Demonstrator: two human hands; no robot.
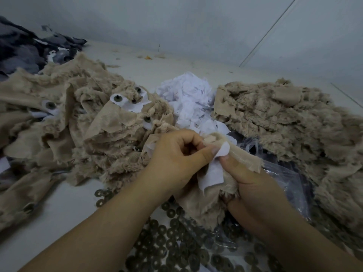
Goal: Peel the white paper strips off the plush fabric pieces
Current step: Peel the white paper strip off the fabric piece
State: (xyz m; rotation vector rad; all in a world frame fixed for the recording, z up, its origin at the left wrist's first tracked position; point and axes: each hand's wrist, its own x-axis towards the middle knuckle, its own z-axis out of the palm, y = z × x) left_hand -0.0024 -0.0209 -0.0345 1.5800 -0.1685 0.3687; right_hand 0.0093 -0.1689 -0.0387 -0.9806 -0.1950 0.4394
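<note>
While the left hand (176, 156) pinched the fabric (208, 201) at frame centre, the right hand (253, 185) pinched its half-lifted strip (213, 171); next, seemingly, pull it free.

A tan, shaggy plush fabric piece (206, 205) lies folded backing-side up, just in front of a heap of torn white paper scraps (188, 95). A curled white paper strip (213, 169) hangs from its backing, partly peeled.

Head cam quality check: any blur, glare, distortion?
Head view: dim, flat light, soft shadows; wide-angle bending at the edges; both hands, left and right, and the white strip fairly sharp; mild glare on the plastic bag; washers slightly soft.
</note>
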